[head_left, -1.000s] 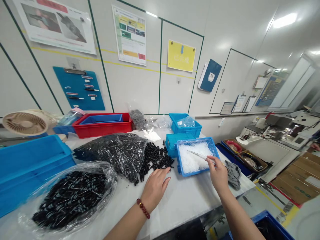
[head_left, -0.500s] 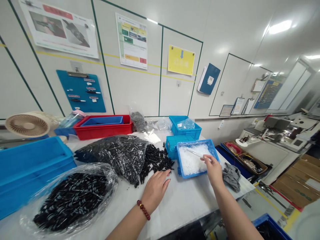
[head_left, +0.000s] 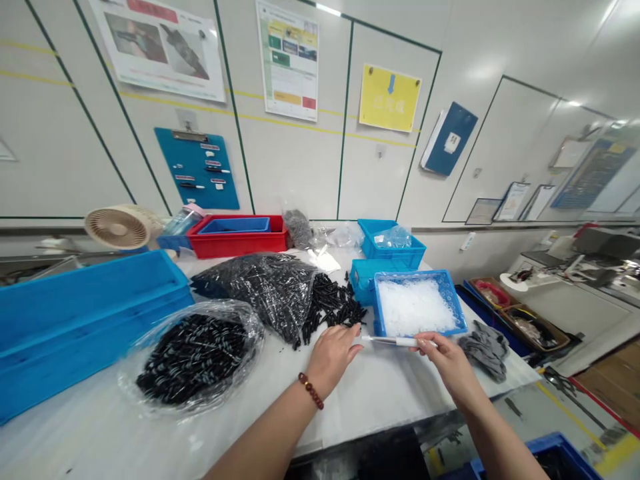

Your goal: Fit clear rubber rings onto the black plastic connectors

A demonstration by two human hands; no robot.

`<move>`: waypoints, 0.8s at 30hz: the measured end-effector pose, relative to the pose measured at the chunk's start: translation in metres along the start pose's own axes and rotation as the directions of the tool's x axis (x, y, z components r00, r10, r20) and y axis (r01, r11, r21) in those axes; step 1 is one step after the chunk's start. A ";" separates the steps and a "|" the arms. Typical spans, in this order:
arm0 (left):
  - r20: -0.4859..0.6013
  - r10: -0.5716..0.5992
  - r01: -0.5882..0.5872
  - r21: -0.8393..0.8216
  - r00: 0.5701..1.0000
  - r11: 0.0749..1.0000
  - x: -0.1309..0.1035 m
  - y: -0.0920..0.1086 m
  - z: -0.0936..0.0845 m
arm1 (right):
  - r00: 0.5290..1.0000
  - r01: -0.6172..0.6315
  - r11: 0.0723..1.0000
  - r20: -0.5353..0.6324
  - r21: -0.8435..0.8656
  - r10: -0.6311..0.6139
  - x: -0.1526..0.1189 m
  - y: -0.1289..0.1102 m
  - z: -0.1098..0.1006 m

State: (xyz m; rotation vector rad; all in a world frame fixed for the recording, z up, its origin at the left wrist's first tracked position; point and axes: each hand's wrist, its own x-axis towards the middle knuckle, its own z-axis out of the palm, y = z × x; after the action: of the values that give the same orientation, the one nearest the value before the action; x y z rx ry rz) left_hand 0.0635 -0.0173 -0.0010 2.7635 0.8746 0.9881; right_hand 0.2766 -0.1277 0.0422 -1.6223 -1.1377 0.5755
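My right hand [head_left: 440,357] grips a slim tool with a white handle and a thin metal shaft [head_left: 395,341], pointing left. Its tip is close to the fingertips of my left hand [head_left: 333,357], which has a beaded bracelet at the wrist. A small black part [head_left: 358,331] shows at those left fingertips, mostly hidden by them. Behind this hand lies a loose pile of black parts [head_left: 333,297], spilling from a large clear bag [head_left: 265,287]. Beyond the tool stands a blue tray [head_left: 383,329] filled with small whitish translucent pieces [head_left: 417,303].
An open plastic bag of black parts with grey bands [head_left: 195,357] sits at left, beside stacked blue bins [head_left: 85,313]. A grey cloth [head_left: 485,350] lies right of the tray. Along the back are a red bin [head_left: 215,248], a fan [head_left: 123,227] and a blue bin [head_left: 400,253].
My right hand has drawn the tool out from over the tray and toward my left hand. The camera view has turned left, so everything sits further right.
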 end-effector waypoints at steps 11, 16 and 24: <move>0.071 0.215 -0.215 -0.016 0.974 0.977 -0.004 0.004 0.007 | 0.994 0.035 0.995 0.105 -0.093 -0.025 -0.012 0.000 0.026; 0.098 0.231 -0.231 -0.021 0.968 0.973 -0.006 0.004 0.010 | 0.991 0.083 0.996 0.105 -0.038 -0.079 -0.019 0.007 0.051; -0.046 0.139 -0.142 -0.073 0.989 0.987 -0.003 0.006 -0.008 | 0.994 0.074 0.997 -0.074 -0.027 -0.076 -0.014 -0.003 0.018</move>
State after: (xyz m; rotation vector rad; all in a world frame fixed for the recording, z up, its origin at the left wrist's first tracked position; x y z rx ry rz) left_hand 0.0600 -0.0243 0.0049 2.7816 0.6396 1.0794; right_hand 0.2549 -0.1318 0.0366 -1.6014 -1.1486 0.4506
